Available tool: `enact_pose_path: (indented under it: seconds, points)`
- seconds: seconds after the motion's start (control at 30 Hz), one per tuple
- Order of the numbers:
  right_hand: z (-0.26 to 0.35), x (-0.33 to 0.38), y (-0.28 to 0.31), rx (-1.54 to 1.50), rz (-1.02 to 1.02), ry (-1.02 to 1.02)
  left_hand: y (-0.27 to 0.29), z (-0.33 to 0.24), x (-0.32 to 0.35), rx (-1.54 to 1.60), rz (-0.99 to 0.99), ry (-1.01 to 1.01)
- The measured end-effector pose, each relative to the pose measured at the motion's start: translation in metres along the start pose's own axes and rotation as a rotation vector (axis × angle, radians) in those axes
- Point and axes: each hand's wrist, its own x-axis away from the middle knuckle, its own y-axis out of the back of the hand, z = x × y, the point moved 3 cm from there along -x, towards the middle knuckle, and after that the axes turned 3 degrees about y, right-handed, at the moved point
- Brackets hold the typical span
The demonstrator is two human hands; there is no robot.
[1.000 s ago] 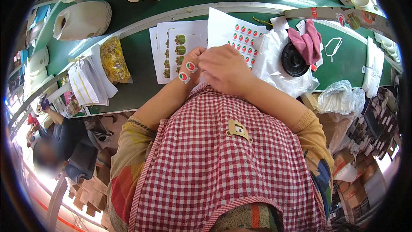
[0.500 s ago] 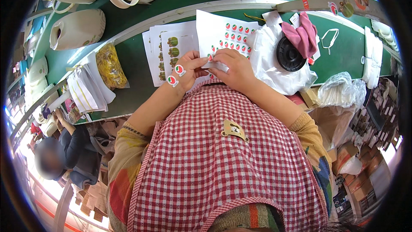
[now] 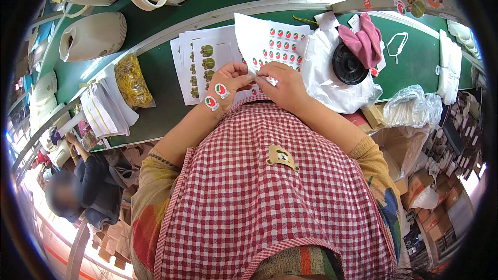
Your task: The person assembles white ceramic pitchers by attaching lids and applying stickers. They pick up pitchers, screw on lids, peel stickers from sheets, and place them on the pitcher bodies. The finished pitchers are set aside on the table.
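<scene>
Both my hands meet at the near edge of a white sticker sheet (image 3: 250,33) printed with rows of round red-and-green stickers. My left hand (image 3: 232,83) is closed in a pinch at the sheet's curled edge. Two loose stickers (image 3: 217,96) cling to the back of that hand, near the wrist. From the other side, my right hand (image 3: 282,82) grips the same edge with thumb and fingers bent. Whether a single sticker sits between the fingertips is hidden. Under the left part of the sheet lie more sheets (image 3: 182,54) with green-brown oval stickers.
Right of the sheets, a white plastic bag (image 3: 321,67) carries a black round lid (image 3: 346,65) and a pink cloth (image 3: 362,41). To the left lie a bag of yellow ties (image 3: 133,80) and stacked papers (image 3: 106,109). Cream kettle bodies (image 3: 93,36) stand beyond the rail (image 3: 228,14). A person (image 3: 93,176) sits at far left.
The fingertips have shifted slightly, and the sheet's curled near edge shows less between them. My left wrist has turned a little. The person at far left has moved slightly.
</scene>
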Motion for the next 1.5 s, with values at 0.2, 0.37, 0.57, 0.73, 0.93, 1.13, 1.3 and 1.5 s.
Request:
enact_pose_path:
  seconds: [0.2,0.37,0.57,0.73,0.93,1.13,1.3,1.5]
  points:
    - [-0.005,0.001,-0.002,-0.06,0.034,-0.126,0.002,0.002,-0.002,-0.066,0.002,-0.04]
    - [-0.027,0.009,-0.006,-0.339,0.033,-0.515,0.014,0.003,0.0,-0.075,-0.054,-0.019]
    - [-0.025,0.0,0.018,-0.216,-0.139,-0.409,0.052,-0.011,0.01,-0.533,-0.369,-0.293]
    - [-0.004,-0.022,0.033,0.232,-0.318,0.132,-0.007,-0.033,-0.009,-0.437,-0.047,-0.176]
    - [-0.003,-0.03,0.052,0.365,-0.344,0.25,-0.06,-0.051,-0.028,-0.15,-0.01,-0.141]
    - [-0.041,-0.028,0.066,-0.557,-0.382,-0.519,-0.076,-0.06,-0.041,-0.009,0.049,-0.057]
    - [-0.047,-0.035,0.077,-0.894,-0.349,-0.613,-0.087,-0.062,-0.056,-0.132,0.077,-0.091]
    - [-0.063,-0.031,0.092,-0.542,-0.571,-0.463,-0.101,-0.094,-0.101,-0.417,0.049,-0.281]
